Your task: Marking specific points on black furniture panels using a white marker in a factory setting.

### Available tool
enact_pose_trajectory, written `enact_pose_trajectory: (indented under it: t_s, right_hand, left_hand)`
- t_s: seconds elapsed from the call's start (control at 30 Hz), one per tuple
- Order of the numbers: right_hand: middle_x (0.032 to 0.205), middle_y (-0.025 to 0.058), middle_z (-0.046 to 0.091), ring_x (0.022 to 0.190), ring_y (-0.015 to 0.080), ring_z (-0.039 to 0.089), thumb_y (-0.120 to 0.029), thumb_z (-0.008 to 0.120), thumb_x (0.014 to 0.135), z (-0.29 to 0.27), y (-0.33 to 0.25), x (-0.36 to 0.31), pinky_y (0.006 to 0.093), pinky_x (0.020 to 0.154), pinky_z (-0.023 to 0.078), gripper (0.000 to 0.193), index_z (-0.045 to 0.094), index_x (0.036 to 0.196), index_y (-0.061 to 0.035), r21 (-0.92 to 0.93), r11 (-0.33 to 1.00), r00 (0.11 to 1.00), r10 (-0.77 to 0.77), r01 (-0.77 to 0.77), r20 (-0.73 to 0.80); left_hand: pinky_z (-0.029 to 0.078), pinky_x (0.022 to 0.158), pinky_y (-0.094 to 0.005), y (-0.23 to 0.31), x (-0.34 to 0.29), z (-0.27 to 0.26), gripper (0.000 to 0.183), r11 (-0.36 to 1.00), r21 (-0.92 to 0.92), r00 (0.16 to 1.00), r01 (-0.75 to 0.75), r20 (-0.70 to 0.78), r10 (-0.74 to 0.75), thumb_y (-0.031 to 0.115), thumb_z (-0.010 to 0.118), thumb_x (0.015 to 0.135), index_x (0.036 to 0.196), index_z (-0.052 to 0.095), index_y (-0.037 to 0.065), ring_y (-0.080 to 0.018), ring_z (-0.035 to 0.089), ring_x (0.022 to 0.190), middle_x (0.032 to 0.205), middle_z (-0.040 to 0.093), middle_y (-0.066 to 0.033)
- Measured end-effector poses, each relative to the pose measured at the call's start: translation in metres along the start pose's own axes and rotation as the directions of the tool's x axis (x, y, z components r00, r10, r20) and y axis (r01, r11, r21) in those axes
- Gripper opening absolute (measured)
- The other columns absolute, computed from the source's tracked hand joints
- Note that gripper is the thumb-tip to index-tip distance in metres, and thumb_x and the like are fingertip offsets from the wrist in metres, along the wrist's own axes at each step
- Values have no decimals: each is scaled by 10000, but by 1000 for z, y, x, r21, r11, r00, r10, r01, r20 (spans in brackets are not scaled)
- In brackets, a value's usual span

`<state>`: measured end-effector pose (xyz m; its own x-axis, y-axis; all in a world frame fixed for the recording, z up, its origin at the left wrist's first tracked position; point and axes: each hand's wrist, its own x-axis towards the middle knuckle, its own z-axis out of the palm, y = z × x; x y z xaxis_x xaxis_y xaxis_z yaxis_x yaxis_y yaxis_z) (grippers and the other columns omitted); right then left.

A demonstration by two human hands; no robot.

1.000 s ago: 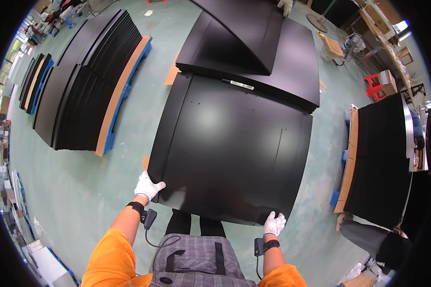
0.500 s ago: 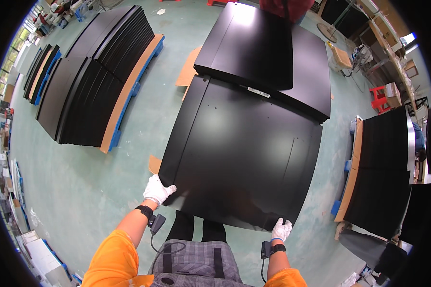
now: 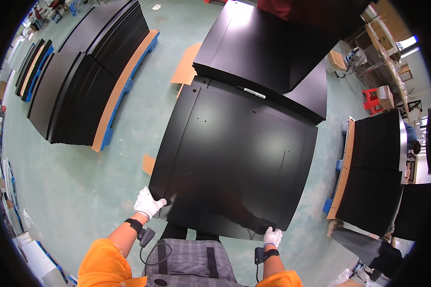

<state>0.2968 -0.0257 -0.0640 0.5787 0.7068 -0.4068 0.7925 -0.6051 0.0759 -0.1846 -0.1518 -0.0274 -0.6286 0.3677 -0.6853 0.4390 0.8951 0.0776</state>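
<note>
A large flat black panel (image 3: 234, 158) with small holes lies in front of me, its near edge toward my body. My left hand (image 3: 149, 203), in a white glove, grips its near left corner, with the thumb on top and the fingers below. At the near right corner my right hand (image 3: 273, 237), gloved too, is closed round the edge. A white marker pen (image 3: 255, 93) with a dark end rests by the panel's far edge. Beyond it are more black panels (image 3: 249, 43), stacked.
A person in dark red (image 3: 275, 8) stands at the far side, partly hidden by dark panels. Stacked black panels (image 3: 84, 95) on a blue pallet (image 3: 107, 136) stand left; another stack (image 3: 373, 148) is right. Cardboard (image 3: 187, 64) sticks out under the far stack. A red stool (image 3: 370, 101) stands far right.
The panel has come nearer to me with both hands on its corners, uncovering more holes and the pen at its far edge. At the far side, a black panel has shifted right and tilted.
</note>
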Motion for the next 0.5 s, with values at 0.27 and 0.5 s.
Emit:
enact_pose_trajectory:
  t_s: [0.27,0.5]
  right_hand:
    - [1193,229,510,1164,405,444,-153,699,701,-36,-209,-9,462,1013,372,566,470,1193,7,-67,507,448,-810,859,-379]
    - [1265,210,473,1226,388,409,-336,678,750,-13,-389,-25,503,1078,264,589,493,1194,3,-106,-37,-59,-976,994,-209]
  left_hand:
    - [83,1141,-548,87,62,-30,863,886,191,783,-422,-416,462,501,554,860,1480,192,22,-416,136,1415,1531,192,-207]
    - [91,1146,-534,145,117,-25,799,859,308,753,-410,-417,509,482,542,870,1467,255,35,-415,145,1415,1538,191,-195]
